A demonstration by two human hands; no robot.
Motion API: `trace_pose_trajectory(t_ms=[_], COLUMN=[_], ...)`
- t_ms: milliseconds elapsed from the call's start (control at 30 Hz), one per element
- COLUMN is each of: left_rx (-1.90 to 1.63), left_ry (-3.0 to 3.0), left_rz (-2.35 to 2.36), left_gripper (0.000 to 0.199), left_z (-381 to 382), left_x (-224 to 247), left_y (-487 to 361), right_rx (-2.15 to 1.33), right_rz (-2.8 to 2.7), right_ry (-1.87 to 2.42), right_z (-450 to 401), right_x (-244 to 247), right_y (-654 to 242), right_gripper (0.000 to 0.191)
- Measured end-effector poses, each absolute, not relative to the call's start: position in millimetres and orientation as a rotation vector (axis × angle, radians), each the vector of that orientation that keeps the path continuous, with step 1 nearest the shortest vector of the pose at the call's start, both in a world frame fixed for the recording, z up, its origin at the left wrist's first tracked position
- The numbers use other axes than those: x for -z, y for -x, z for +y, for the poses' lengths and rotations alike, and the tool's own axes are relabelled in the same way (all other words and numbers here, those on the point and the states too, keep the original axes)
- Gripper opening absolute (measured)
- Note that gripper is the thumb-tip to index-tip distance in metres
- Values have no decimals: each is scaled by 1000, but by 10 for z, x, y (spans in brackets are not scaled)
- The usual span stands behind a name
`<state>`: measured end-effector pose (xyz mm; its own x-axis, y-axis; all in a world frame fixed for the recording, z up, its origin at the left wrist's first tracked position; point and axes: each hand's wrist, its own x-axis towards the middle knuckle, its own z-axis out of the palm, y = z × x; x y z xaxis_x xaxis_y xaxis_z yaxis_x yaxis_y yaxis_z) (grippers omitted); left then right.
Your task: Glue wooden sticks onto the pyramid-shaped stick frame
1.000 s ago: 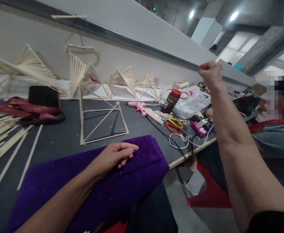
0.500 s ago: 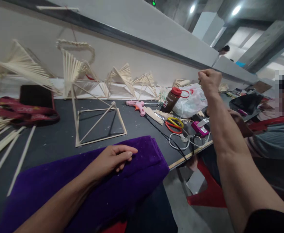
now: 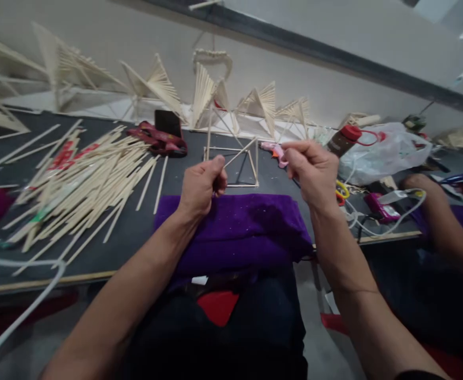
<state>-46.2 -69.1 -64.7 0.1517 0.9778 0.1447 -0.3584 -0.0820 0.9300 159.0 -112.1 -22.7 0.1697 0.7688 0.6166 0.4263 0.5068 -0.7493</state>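
My left hand (image 3: 203, 186) is closed above the far edge of a folded purple cloth (image 3: 235, 235), thumb pressed on curled fingers. My right hand (image 3: 314, 170) is raised to the right, thumb and index finger pinched together. Whether either hand grips something thin, I cannot make out. Behind my left hand stands a frame of thin wooden sticks (image 3: 242, 185), partly covered by that hand. A pink glue gun (image 3: 279, 156) lies just beyond my right fingertips, its rear hidden by them.
Loose wooden sticks (image 3: 93, 195) spread over the left of the table. Fanned stick models (image 3: 203, 95) line the wall. A red-lidded bottle (image 3: 343, 140), a plastic bag (image 3: 389, 153) and a magenta power strip (image 3: 380, 207) stand right. Another person's arm (image 3: 439, 221) rests at far right.
My right hand has come down and inward from its high position at the right. My left hand has lifted off the purple cloth and closed. The view has turned left.
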Motion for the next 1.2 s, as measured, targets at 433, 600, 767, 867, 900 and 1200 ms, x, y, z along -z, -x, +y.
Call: trace_pose_trajectory(t_ms=[433,600,767,867,900,1200], left_rx=[-1759,-1871,-1860,-1850,-1845,-1659], left_ry=[-772,-806,-875,-870,-864,-909], left_rz=[680,973,1041,1062,1068,1150], left_gripper=[49,48,48,49,50,50], left_z=[-231,-40,43,54,58,110], left_x=[253,636,790,835,852,985], left_y=[537,536,623,602,591,573], right_rx=[-530,-622,-498,-463,-504,-855], right_rz=[-1643,-1867,-2107,-2176,-2150,-1453], right_ry=[1030,1403,1508,1524,1530,1602], right_z=[-1215,-1417,-1529,-1506,-1494,-1310], right_x=[76,582,1026,1116,1121,1079], right_y=[-1352,-1752,-1820,-1783,-1783,-2083], right_gripper=[13,12,13,14,13,18])
